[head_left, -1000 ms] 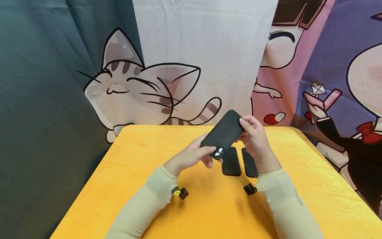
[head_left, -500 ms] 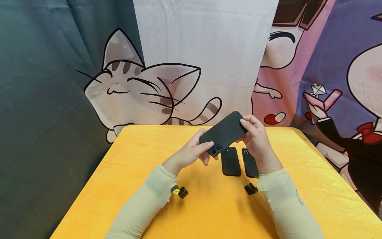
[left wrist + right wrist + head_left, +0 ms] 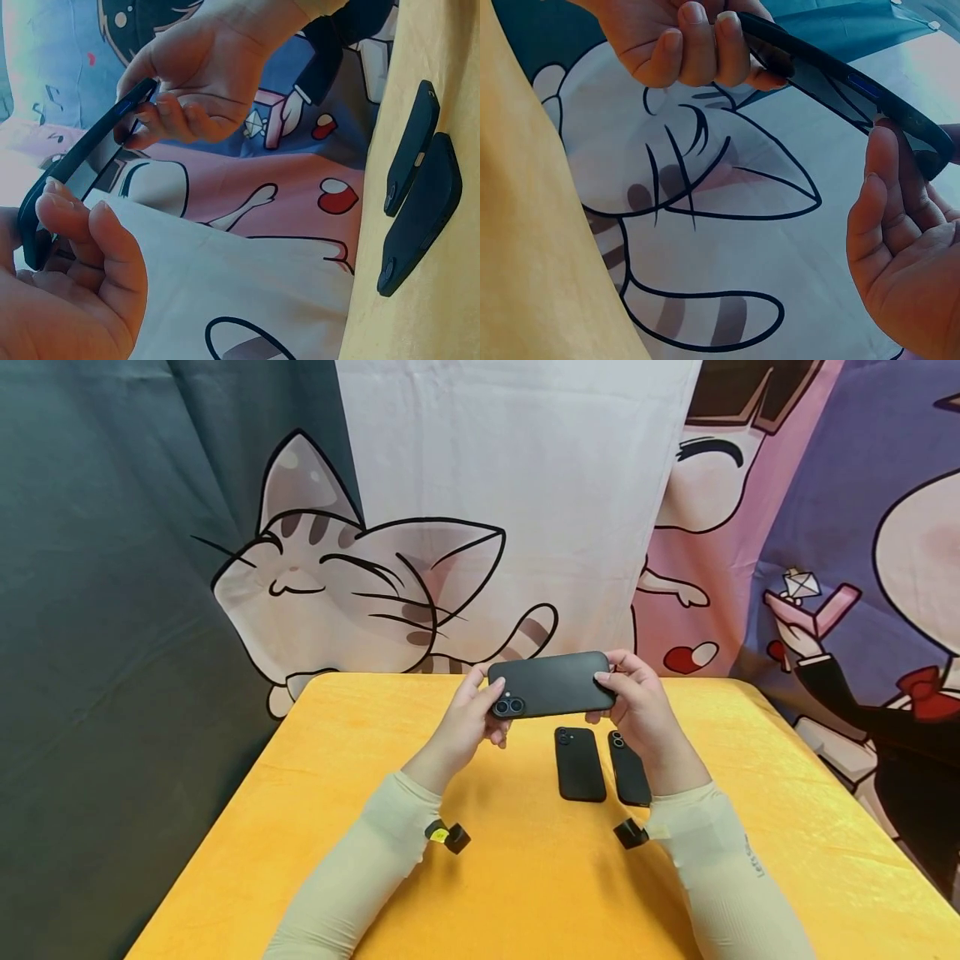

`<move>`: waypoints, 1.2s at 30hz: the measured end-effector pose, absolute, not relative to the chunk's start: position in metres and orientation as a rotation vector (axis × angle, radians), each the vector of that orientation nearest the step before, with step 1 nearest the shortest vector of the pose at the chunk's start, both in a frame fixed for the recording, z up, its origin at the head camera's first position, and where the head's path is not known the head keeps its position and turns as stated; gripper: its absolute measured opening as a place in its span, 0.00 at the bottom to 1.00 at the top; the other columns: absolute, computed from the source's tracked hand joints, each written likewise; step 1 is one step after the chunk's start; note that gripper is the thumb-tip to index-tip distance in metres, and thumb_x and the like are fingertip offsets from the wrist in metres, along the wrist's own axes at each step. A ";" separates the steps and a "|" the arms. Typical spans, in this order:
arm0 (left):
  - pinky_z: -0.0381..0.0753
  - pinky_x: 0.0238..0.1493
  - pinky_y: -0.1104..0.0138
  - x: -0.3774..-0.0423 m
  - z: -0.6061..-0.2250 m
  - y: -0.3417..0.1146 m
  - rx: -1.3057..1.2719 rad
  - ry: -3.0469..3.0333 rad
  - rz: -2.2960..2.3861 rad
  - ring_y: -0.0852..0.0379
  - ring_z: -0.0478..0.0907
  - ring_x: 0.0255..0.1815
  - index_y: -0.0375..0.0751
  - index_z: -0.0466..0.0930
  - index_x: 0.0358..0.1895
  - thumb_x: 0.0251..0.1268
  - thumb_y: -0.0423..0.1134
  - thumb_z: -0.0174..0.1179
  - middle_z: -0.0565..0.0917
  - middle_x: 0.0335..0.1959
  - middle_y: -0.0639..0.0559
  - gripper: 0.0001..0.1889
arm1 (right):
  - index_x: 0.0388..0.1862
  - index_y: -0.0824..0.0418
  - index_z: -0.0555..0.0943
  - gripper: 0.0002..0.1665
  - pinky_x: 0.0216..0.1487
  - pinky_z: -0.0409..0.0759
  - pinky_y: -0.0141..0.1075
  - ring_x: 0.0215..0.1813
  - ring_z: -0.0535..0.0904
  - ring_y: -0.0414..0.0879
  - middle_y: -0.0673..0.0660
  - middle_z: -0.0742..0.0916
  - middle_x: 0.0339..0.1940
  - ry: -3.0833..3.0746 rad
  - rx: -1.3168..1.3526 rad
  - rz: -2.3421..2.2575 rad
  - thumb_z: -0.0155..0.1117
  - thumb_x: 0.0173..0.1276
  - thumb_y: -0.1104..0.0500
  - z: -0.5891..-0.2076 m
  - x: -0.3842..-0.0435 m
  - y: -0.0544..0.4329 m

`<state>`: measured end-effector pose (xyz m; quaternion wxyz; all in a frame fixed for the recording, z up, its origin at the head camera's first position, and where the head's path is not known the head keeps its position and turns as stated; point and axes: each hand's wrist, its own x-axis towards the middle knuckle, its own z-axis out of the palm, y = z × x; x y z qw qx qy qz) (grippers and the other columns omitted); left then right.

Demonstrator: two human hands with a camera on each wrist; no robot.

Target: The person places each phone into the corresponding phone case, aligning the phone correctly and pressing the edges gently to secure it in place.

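A smartphone in a matte black case (image 3: 555, 685) is held up in the air above the table, lying sideways with its back and two camera lenses showing in the head view. My left hand (image 3: 467, 714) grips the camera end, thumb on the back and fingers beneath. At the other end my right hand (image 3: 637, 697) holds a corner, its thumb over the back. The wrist views show the case's dark side edge (image 3: 840, 71) and the glossy front between both hands. Below, another black phone (image 3: 580, 764) lies on the table, with a second black phone (image 3: 628, 768) beside it, partly behind my right wrist.
The table (image 3: 315, 760) is covered with a yellow cloth. Behind it hangs a curtain (image 3: 525, 460) printed with a cartoon cat and figures. A small black wrist camera (image 3: 457, 838) sticks out from the left sleeve, and a black wrist camera (image 3: 630, 834) from the right.
Both hands keep hold of the phone while it turns from a steep slant to nearly level. My left hand has moved left and up. The two phones on the table have stayed put.
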<state>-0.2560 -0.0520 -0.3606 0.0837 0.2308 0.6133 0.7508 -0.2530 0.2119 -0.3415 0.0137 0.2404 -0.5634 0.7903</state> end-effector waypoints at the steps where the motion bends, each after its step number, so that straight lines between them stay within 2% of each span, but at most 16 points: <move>1: 0.79 0.23 0.68 -0.256 -0.360 -0.052 0.686 1.829 2.245 0.60 0.68 0.13 0.52 0.63 0.60 0.85 0.46 0.43 0.75 0.20 0.52 0.10 | 0.46 0.56 0.79 0.08 0.29 0.88 0.34 0.27 0.88 0.43 0.51 0.86 0.37 -1.764 0.746 2.466 0.52 0.80 0.64 -0.341 -0.253 0.212; 13: 0.77 0.21 0.70 -0.256 -0.359 -0.054 0.704 1.833 2.295 0.62 0.69 0.12 0.52 0.69 0.59 0.84 0.46 0.45 0.76 0.20 0.54 0.10 | 0.37 0.55 0.81 0.14 0.31 0.86 0.29 0.24 0.84 0.38 0.48 0.84 0.27 -1.861 0.741 2.407 0.51 0.83 0.57 -0.345 -0.256 0.212; 24: 0.77 0.20 0.69 -0.257 -0.361 -0.053 0.697 1.787 2.367 0.62 0.67 0.10 0.48 0.69 0.57 0.85 0.46 0.44 0.74 0.17 0.55 0.10 | 0.36 0.53 0.84 0.17 0.30 0.86 0.29 0.24 0.84 0.36 0.46 0.84 0.26 -1.922 0.749 2.424 0.50 0.84 0.57 -0.348 -0.258 0.206; 32: 0.74 0.19 0.69 -0.259 -0.363 -0.053 0.628 1.759 2.418 0.64 0.62 0.08 0.46 0.69 0.50 0.85 0.44 0.41 0.68 0.12 0.57 0.09 | 0.36 0.53 0.84 0.17 0.29 0.84 0.28 0.25 0.83 0.37 0.46 0.84 0.28 -1.947 0.745 2.473 0.50 0.83 0.59 -0.348 -0.256 0.203; 36: 0.74 0.19 0.69 -0.261 -0.364 -0.054 0.614 1.756 2.423 0.63 0.62 0.08 0.45 0.69 0.51 0.85 0.45 0.42 0.68 0.12 0.57 0.09 | 0.36 0.53 0.84 0.17 0.28 0.84 0.28 0.25 0.84 0.37 0.47 0.84 0.28 -1.951 0.768 2.475 0.49 0.83 0.59 -0.348 -0.255 0.203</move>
